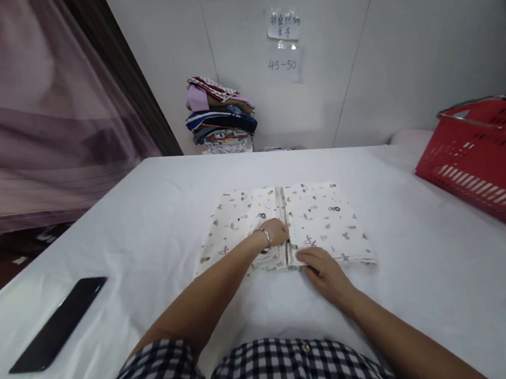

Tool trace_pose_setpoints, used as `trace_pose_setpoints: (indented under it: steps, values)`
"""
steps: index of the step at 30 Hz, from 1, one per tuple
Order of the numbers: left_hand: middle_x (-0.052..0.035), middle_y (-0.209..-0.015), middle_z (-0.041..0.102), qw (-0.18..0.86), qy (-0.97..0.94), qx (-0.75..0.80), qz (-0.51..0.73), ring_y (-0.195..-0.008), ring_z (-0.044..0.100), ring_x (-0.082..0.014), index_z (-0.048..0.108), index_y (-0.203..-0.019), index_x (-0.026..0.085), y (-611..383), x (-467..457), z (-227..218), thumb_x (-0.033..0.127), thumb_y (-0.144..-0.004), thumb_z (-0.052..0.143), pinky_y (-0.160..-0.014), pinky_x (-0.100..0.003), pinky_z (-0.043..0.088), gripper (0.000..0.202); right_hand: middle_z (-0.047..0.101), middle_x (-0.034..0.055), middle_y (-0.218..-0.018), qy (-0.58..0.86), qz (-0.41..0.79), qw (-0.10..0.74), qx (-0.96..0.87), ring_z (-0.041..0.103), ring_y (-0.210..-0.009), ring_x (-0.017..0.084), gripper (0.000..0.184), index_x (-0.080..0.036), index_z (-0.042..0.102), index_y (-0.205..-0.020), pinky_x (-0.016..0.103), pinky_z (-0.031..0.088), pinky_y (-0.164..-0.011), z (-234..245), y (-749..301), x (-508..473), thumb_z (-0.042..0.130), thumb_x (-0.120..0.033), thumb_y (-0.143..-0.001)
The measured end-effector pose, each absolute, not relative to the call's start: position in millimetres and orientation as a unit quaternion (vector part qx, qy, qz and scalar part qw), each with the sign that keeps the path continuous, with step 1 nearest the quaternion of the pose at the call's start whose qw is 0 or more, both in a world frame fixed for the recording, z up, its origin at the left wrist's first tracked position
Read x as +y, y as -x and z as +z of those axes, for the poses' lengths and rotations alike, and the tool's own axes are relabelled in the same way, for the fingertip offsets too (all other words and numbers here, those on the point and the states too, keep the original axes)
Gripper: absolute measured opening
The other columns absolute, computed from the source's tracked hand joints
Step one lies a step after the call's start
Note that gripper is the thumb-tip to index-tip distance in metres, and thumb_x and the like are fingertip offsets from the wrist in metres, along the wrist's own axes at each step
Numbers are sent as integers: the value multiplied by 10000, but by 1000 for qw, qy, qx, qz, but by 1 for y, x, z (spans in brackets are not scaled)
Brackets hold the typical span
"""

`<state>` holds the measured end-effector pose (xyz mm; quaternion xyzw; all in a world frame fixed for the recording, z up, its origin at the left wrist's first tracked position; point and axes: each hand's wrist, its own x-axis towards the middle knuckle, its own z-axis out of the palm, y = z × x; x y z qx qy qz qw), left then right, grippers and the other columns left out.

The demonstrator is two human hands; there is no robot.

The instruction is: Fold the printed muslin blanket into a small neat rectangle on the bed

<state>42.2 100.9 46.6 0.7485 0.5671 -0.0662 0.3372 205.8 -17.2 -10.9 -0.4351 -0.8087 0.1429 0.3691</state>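
Note:
A white patterned cloth point(323, 215), folded so its two halves meet at a middle seam, lies flat on the white-covered table point(157, 223). My left hand point(275, 232), with a bracelet at the wrist, rests on the cloth at the seam with its fingers curled in a pinch on the fabric edge. My right hand point(322, 266) lies at the cloth's near edge just right of the seam, its fingers bent down and pressing on the fabric.
A black phone point(59, 323) lies near the table's left front edge. A red plastic basket point(485, 165) stands at the right. A stack of folded clothes point(222, 115) sits against the back wall under two paper notes point(283, 26).

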Motion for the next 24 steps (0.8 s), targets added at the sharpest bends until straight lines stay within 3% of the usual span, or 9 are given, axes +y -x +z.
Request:
trace_pose_setpoints:
  steps: [8,18,24]
  values:
    - [-7,-631,638,339,-738,579,-72,-565,563,-137,686,-701,194,-45,96,43,358,-650,605,-526,-218,432,190,619,66,-1005,452,158,388,-787,547,-965,188,232,-217,611,-1011,365,471,-847,-12,-206,-18,461,-162,-843]
    - [-38,-700,653,309,-745,590,-46,-609,589,-153,676,-730,173,-43,91,40,284,-655,558,-538,-225,456,178,591,80,-1067,424,132,371,-815,527,-1002,202,279,-216,578,-1080,404,453,-865,-12,-205,-19,441,-145,-847]
    - [-45,-664,644,288,-752,591,-30,-631,601,-170,669,-650,162,-41,87,39,254,-631,581,-570,-236,465,129,590,82,-1077,420,115,349,-830,520,-1003,207,312,-212,555,-1114,415,444,-862,-10,-203,-20,441,-117,-840]
